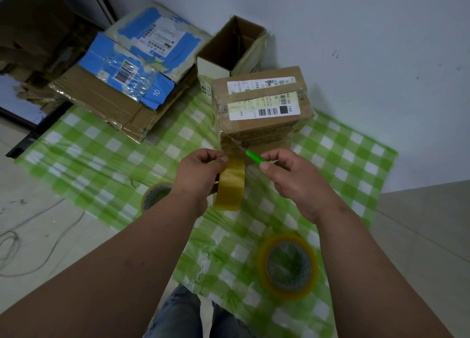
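Observation:
My left hand (201, 174) grips a roll of yellowish clear tape (230, 186), held upright just in front of a closed cardboard box (262, 108) with white shipping labels. A strip of tape seems to run from the roll up to the box's near face. My right hand (292, 174) pinches a small cutter with a green handle (255, 157), its thin blade pointing up-left at the tape by the box's lower edge. Both hands hover above a green-and-white checked sheet (101, 164).
Two more tape rolls lie on the sheet, one at front right (287, 266) and one behind my left wrist (155, 195). An open empty carton (231, 47) and flattened blue-and-brown boxes (122, 83) sit behind. A white wall stands at right, loose cables (30, 236) at left.

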Action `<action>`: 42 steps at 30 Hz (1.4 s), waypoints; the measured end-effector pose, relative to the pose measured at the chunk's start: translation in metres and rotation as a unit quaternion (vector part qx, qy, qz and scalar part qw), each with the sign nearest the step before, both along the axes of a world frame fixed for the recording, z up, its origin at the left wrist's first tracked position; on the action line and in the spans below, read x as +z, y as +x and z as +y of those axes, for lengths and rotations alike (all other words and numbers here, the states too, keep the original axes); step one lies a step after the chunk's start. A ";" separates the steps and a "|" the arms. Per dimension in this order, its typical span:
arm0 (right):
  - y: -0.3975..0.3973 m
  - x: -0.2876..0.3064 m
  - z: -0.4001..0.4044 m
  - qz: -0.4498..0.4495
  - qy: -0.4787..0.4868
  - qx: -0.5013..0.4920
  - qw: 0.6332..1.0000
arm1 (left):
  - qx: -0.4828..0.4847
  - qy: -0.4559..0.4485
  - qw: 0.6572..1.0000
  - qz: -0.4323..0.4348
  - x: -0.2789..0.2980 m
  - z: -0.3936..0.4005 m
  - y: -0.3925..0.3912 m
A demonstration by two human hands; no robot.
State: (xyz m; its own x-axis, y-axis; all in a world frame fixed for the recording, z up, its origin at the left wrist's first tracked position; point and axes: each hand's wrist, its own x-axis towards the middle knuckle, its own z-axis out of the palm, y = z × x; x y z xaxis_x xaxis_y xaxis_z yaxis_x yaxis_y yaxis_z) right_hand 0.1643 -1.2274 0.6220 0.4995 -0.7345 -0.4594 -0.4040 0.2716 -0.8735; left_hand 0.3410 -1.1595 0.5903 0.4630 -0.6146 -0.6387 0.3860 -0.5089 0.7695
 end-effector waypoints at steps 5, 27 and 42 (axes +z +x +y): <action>0.010 0.010 0.000 0.069 -0.037 0.033 0.996 | 0.003 -0.002 1.000 -0.001 0.000 0.002 -0.002; 0.044 0.021 -0.004 0.164 -0.056 0.058 0.983 | 0.008 -0.019 1.000 -0.010 0.007 0.004 -0.006; 0.063 0.025 -0.012 0.257 -0.140 0.115 0.949 | -0.002 -0.025 1.000 -0.013 0.010 0.000 -0.004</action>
State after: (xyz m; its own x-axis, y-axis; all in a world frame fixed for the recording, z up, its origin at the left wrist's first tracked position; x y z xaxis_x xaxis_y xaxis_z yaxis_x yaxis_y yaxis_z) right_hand 0.2269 -1.2394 0.6472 0.4245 -0.7626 -0.4881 -0.8168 -0.0899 -0.5699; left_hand 0.3375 -1.1592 0.6001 0.4769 -0.6471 -0.5949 0.3634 -0.4711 0.8038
